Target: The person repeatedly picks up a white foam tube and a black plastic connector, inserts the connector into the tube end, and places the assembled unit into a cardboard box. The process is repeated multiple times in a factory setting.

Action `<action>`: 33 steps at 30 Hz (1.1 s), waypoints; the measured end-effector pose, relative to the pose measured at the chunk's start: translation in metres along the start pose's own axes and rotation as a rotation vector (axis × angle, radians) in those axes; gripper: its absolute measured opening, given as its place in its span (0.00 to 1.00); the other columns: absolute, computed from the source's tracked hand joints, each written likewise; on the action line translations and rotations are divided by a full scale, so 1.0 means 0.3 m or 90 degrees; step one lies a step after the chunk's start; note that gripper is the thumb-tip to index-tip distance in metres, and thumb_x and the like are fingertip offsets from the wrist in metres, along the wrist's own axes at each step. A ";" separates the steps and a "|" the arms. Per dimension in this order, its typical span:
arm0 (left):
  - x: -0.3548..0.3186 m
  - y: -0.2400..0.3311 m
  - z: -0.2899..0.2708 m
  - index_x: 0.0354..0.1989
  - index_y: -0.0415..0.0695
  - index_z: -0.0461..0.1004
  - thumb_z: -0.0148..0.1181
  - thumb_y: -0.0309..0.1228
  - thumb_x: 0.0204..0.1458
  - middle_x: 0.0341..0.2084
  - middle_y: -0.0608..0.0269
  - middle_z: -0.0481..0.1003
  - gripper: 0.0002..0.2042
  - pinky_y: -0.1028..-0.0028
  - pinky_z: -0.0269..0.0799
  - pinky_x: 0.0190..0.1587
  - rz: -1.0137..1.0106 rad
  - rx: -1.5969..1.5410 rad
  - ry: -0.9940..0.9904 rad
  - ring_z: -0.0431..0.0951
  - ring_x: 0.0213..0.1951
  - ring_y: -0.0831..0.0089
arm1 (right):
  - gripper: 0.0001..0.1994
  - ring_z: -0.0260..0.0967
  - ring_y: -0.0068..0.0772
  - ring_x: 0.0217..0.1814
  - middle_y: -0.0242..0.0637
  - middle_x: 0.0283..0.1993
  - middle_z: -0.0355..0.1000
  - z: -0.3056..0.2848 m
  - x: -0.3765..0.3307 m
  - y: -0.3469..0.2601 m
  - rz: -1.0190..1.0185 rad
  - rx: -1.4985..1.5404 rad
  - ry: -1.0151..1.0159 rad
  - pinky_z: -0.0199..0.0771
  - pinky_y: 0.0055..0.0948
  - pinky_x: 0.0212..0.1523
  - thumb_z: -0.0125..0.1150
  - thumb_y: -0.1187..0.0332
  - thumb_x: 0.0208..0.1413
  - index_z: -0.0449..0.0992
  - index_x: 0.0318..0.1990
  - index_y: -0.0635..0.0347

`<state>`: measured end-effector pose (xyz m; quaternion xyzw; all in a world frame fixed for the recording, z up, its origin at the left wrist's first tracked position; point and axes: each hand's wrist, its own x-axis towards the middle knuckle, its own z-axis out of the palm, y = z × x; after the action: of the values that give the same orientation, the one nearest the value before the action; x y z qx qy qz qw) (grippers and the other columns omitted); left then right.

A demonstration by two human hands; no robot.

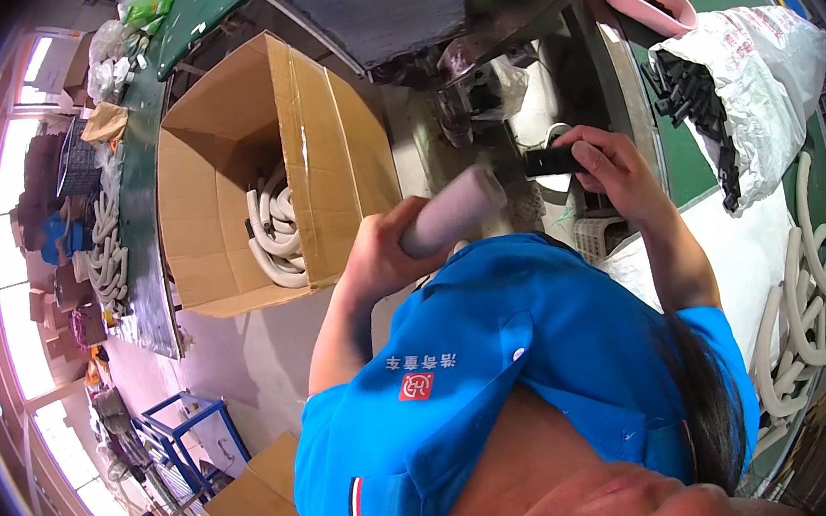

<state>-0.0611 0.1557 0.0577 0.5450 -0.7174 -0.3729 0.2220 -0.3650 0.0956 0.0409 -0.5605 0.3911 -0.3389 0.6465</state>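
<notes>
A big open cardboard box (265,163) is standing at the upper left of the frame, holding curved pale hoses (274,233); more of the same are lying piled at the right edge. At the upper right a white sack (763,75) is spilling short black tubes (690,92). Near the centre, the left hand (378,256) is clenching around the lower end of a grey hose piece (450,213), which is tilting up to the right. It is looking light and rubbery, likely to flex, so a grip near the end being worked should steady it best. Just right of it, the right hand (613,164) is pinching a small black sleeve (551,161), probably stiff and light, by its end.
</notes>
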 end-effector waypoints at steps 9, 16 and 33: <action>-0.023 -0.136 0.007 0.41 0.39 0.72 0.68 0.32 0.37 0.29 0.46 0.76 0.21 0.67 0.74 0.36 -0.047 0.012 -0.032 0.79 0.32 0.56 | 0.15 0.52 0.12 0.22 0.24 0.21 0.60 0.180 0.122 0.101 -0.131 -0.126 0.035 0.52 0.15 0.23 0.42 0.59 0.65 0.71 0.35 0.58; 0.162 -0.313 0.017 0.44 0.38 0.71 0.69 0.36 0.38 0.31 0.48 0.77 0.24 0.69 0.72 0.40 -0.009 -0.042 0.128 0.79 0.36 0.64 | 0.15 0.55 0.15 0.21 0.29 0.23 0.65 0.154 0.464 0.201 -0.139 -0.163 0.187 0.57 0.22 0.22 0.48 0.57 0.61 0.71 0.34 0.59; 0.075 -0.361 0.004 0.40 0.41 0.71 0.69 0.33 0.36 0.29 0.51 0.76 0.21 0.69 0.72 0.38 -0.059 -0.088 0.116 0.79 0.33 0.63 | 0.13 0.73 0.46 0.37 0.43 0.34 0.74 -0.020 0.802 0.696 0.003 -0.744 0.085 0.70 0.39 0.35 0.50 0.59 0.54 0.74 0.35 0.60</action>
<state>-0.0022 0.1208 -0.0291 0.5924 -0.6408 -0.3803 0.3063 -0.2587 -0.0884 -0.1964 -0.8004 0.5542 -0.1002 0.2055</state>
